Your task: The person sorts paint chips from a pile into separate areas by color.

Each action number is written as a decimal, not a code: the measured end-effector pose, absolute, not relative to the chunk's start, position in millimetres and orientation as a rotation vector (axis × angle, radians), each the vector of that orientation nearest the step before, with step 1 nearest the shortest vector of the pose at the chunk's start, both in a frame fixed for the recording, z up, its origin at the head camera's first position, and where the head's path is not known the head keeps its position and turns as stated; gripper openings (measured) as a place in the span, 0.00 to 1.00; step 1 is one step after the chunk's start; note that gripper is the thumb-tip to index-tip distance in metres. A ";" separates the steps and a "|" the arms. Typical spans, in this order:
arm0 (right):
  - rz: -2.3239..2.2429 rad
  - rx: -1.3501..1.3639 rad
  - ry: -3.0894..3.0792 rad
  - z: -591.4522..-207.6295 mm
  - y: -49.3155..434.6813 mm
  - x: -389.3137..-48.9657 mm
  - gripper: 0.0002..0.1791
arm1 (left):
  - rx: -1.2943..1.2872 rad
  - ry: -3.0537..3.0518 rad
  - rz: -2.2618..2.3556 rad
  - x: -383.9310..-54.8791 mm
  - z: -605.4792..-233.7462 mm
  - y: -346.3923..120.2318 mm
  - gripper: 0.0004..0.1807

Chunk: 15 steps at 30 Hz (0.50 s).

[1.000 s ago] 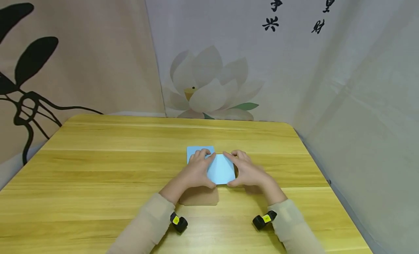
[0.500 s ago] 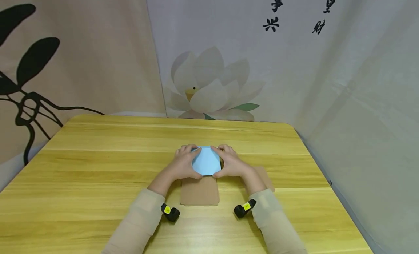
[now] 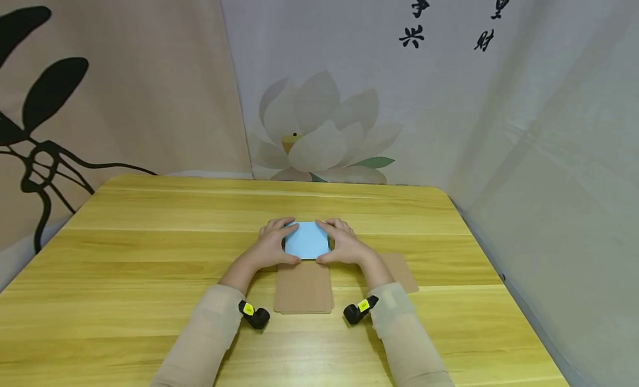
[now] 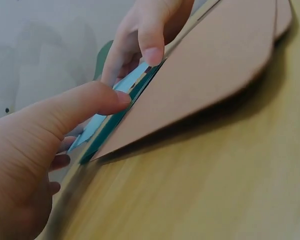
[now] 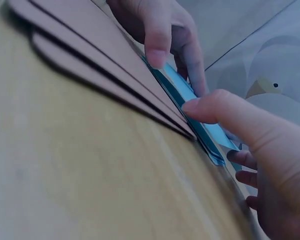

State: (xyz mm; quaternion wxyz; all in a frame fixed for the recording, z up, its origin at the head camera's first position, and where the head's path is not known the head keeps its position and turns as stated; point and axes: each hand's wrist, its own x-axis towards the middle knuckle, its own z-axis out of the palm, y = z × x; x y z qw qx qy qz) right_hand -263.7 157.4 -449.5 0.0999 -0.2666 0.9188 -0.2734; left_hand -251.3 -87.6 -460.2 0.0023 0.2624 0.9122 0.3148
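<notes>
A light-blue card (image 3: 307,242) lies near the middle of the table, with both my hands around it. My left hand (image 3: 272,244) grips its left side, thumb at the near corner and fingers at the far one. On the opposite side my right hand (image 3: 348,244) holds it the same way. Under it, darker blue-green layers (image 5: 205,137) show in the right wrist view, and the edges of the top card and these layers run close together. Right in front of the thumbs lies a small stack of brown cards (image 3: 303,289), slightly fanned at the edges.
Another brown card (image 3: 399,271) lies on the wooden table (image 3: 150,298), beside my right forearm. Behind the table's far edge hangs a pale curtain (image 3: 349,54) printed with a lotus, and curtain also runs along the right side.
Both hands have carried the blue card leftward and slightly away, over the blue card lying there, which it now covers. The brown stack and the brown card at right have come into fuller view.
</notes>
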 end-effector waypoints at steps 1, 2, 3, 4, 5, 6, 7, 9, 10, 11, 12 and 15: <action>-0.804 -0.781 2.715 -450.5 157.5 -264.4 0.53 | 0.824 2.863 0.989 -251.7 -460.9 -87.9 0.50; -0.799 -0.776 2.715 -451.5 157.7 -265.1 0.53 | 0.823 2.863 0.988 -252.1 -461.5 -88.1 0.50; -0.791 -0.772 2.714 -452.3 157.9 -265.6 0.53 | 0.823 2.863 0.986 -252.5 -462.0 -88.2 0.50; -0.791 -0.771 2.715 -452.9 158.1 -266.0 0.53 | 0.822 2.862 0.983 -252.8 -462.4 -88.3 0.49; -0.783 -0.766 2.715 -453.7 158.3 -266.4 0.53 | 0.823 2.863 0.976 -253.2 -462.7 -88.2 0.49; -0.784 -0.765 2.714 -454.1 158.5 -266.5 0.53 | 0.824 2.862 0.972 -253.5 -462.9 -88.1 0.49; -0.783 -0.762 2.715 -454.4 158.7 -266.5 0.52 | 0.822 2.860 0.969 -253.9 -463.0 -87.9 0.49; -0.792 -0.761 2.716 -454.6 159.1 -266.3 0.52 | 0.819 2.854 0.966 -254.6 -463.1 -87.4 0.48; -0.794 -0.760 2.716 -454.6 159.2 -266.1 0.51 | 0.816 2.851 0.965 -254.9 -463.2 -87.1 0.47; -0.789 -0.757 2.716 -454.6 159.4 -266.0 0.51 | 0.816 2.850 0.963 -255.1 -463.3 -87.0 0.47; -0.789 -0.760 2.716 -454.6 159.5 -265.8 0.51 | 0.816 2.849 0.962 -255.3 -463.3 -86.9 0.47; -0.771 -0.778 2.724 -454.5 160.3 -265.2 0.49 | 0.814 2.848 0.951 -256.2 -463.9 -86.1 0.46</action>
